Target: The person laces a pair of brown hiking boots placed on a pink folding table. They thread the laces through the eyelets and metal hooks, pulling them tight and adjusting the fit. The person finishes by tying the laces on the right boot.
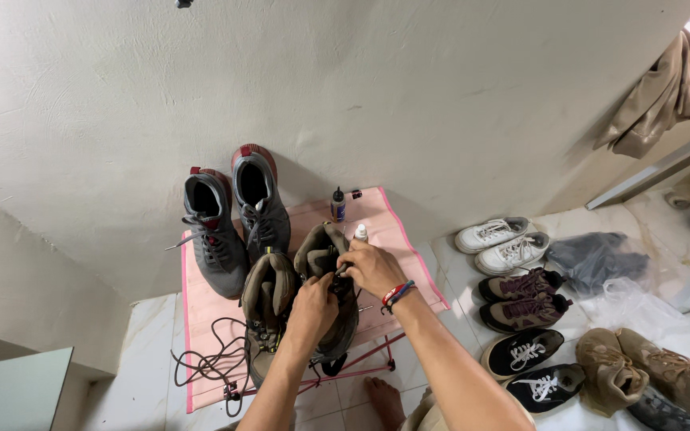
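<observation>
Resting on a small pink folding table (409, 263), a brown boot (331, 271) is gripped by both hands — the left hand (311, 313) is closed over its laces, the right hand (370, 267) pinched at its collar. Its mate (267, 307) stands just beside it; grey sneakers (233, 227) lean against the wall behind, and two small bottles (339, 204) are seen nearby.

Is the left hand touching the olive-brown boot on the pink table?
Touching. The head view shows the left hand wrapped around the upper of the olive-brown boot, no gap visible.
</observation>
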